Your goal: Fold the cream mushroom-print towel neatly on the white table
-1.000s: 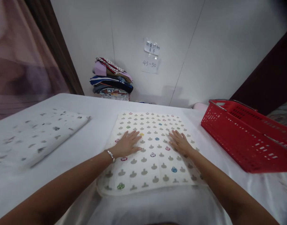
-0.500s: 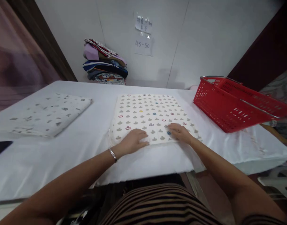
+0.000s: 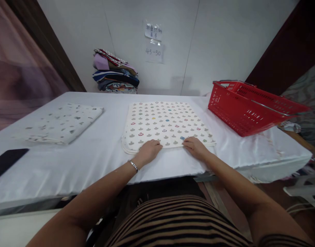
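A folded white cloth [image 3: 157,120] with rows of grey mushroom-like prints and a few coloured ones lies flat in front of me, its layers showing at the near left corner. My left hand [image 3: 149,151], with a silver bracelet at the wrist, is closed on the near edge of this cloth, left of the middle. Farther right on the same edge, my right hand [image 3: 195,148] has its fingers together and closed on the fabric. The undersides of both hands are hidden.
A white-covered table [image 3: 108,154] bears another folded printed cloth [image 3: 67,121] at left and a dark flat object [image 3: 8,161] near the left edge. To the right stands a red plastic basket [image 3: 245,109]. Stacked folded fabrics [image 3: 116,73] rest at the back wall.
Both hands have shifted from the top of the cloth to its near edge, and the fingers have closed there. The head view has shifted slightly.
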Demonstrator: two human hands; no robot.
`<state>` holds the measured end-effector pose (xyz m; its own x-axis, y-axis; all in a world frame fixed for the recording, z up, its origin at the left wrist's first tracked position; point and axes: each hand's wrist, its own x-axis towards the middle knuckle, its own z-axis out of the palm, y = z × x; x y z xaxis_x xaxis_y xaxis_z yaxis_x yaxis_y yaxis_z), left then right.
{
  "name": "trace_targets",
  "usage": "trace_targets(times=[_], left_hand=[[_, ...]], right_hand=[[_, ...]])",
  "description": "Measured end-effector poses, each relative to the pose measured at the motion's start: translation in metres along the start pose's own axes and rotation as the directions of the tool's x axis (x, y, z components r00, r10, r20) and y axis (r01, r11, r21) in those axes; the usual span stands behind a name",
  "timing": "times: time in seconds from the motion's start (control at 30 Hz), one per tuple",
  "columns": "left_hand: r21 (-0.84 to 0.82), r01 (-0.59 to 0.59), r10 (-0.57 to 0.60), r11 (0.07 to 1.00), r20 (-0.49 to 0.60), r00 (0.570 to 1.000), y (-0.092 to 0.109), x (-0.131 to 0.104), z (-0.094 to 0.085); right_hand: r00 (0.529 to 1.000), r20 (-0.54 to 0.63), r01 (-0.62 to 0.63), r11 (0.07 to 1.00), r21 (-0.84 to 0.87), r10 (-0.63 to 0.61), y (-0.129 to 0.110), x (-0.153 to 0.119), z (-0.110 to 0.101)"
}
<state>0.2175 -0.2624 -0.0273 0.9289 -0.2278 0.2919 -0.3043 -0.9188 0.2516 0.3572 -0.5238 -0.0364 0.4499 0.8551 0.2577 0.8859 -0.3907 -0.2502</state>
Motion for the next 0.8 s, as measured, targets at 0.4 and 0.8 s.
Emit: trace_targets(times=[0.4,0.8], left_hand=[[0.104,0.042,-0.037,0.994,-0.054,0.998,0.001,-0.005,0.010],[-0.007,0.086,-0.086,0.996,-0.059,0.995,0.009,0.011,0.013]], right_hand=[[0.997,0.022,-0.071,0.990,-0.123,0.074,-0.006,-0.002,0.004],[0.993,-0.097,-0.066,0.998,0.001,0.066,-0.010,0.003,0.013]])
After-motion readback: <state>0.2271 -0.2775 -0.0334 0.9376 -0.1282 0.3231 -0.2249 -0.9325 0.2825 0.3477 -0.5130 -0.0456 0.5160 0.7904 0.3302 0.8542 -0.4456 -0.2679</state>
